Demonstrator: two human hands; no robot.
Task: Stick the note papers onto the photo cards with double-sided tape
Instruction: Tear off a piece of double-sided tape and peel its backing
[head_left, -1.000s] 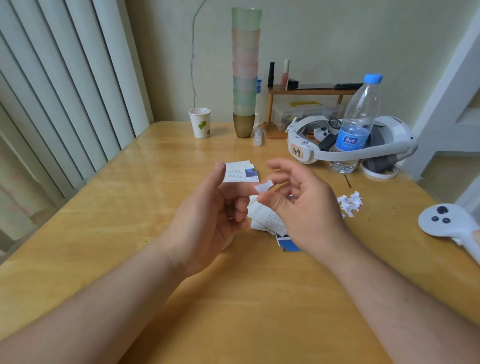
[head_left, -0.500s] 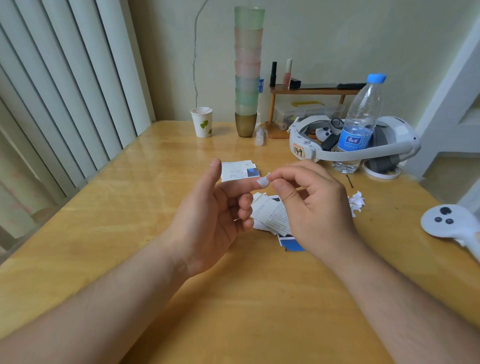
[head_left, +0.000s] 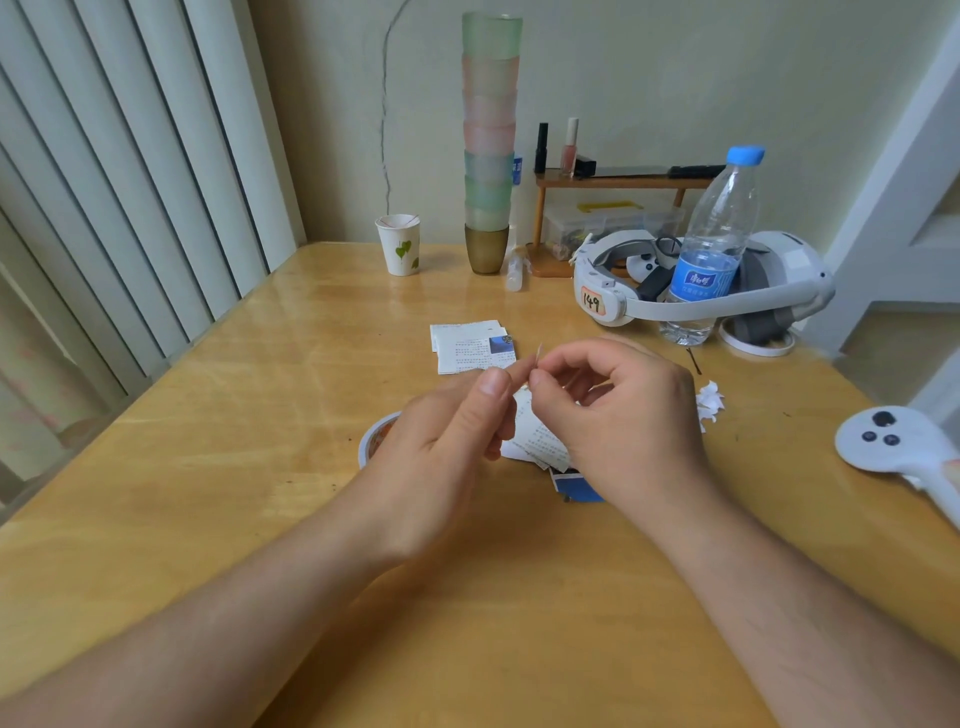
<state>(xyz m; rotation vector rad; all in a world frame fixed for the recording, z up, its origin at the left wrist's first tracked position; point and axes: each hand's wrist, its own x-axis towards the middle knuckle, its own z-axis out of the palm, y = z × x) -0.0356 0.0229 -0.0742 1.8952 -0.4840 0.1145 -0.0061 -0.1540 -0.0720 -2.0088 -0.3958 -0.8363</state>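
At the far left, vertical blinds (head_left: 104, 182) are seen beside the wooden table (head_left: 260, 441). A paper cup (head_left: 399, 244) with a green print is stood at the back edge, and a tall stack of tumblers (head_left: 489, 140) is set just right of it. Nearer the middle, a tape roll (head_left: 375, 440) is partly hidden under the left hand (head_left: 441, 452). That hand is held above the table, thumb and forefinger curled and pressed together on a tiny white piece of tape (head_left: 538, 355). The same scrap is pinched from the other side by the right hand (head_left: 618, 410), its fingers curled round. Whether the piece is being peeled cannot be told. Beyond the fingertips, a small pile of finished cards (head_left: 470, 344) lies flat on the table. Under and between the hands, loose note papers (head_left: 537, 439) are spread, with a blue photo card (head_left: 576, 488) showing at their near edge. Further right, crumpled white scraps (head_left: 709, 402) are seen, then a water bottle (head_left: 709, 249) stood against a white headset (head_left: 701, 291), and a white controller (head_left: 893, 441) at the table's right edge.
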